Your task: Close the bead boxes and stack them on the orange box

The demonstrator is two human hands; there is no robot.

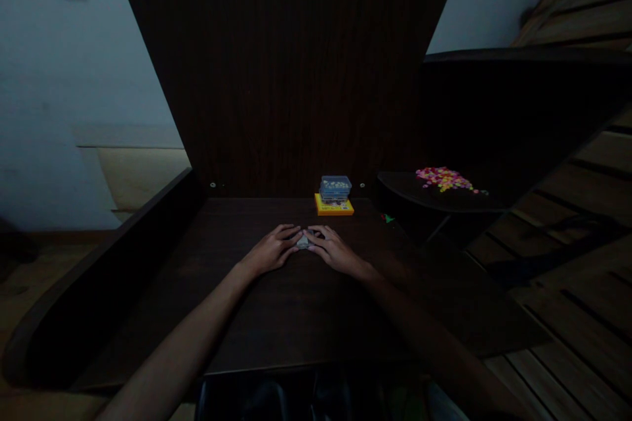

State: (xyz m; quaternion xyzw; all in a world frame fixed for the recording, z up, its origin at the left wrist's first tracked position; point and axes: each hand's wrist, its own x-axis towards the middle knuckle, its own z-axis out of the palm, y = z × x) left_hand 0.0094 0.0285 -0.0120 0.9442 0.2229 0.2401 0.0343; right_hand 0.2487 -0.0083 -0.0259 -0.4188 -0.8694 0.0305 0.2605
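Observation:
Both my hands rest on the dark wooden desk [276, 316], near its middle. Between them is a small pale grey object [303, 243], too dim and too covered by fingers to name. My left hand [273, 248] closes on its left side with thumb and fingertips. From the right, my right hand [336, 251] grips the same object, its fingers curled over the edge. The fingertips of the two hands nearly meet above it.
Beyond my hands a clear plastic box [336, 188] with small pale pieces stands on a yellow box [334, 209]. Colourful small pieces [447, 179] lie heaped on a side shelf [424, 200]. A green and red scrap [388, 218] lies below it. A raised panel [113, 243] borders the left.

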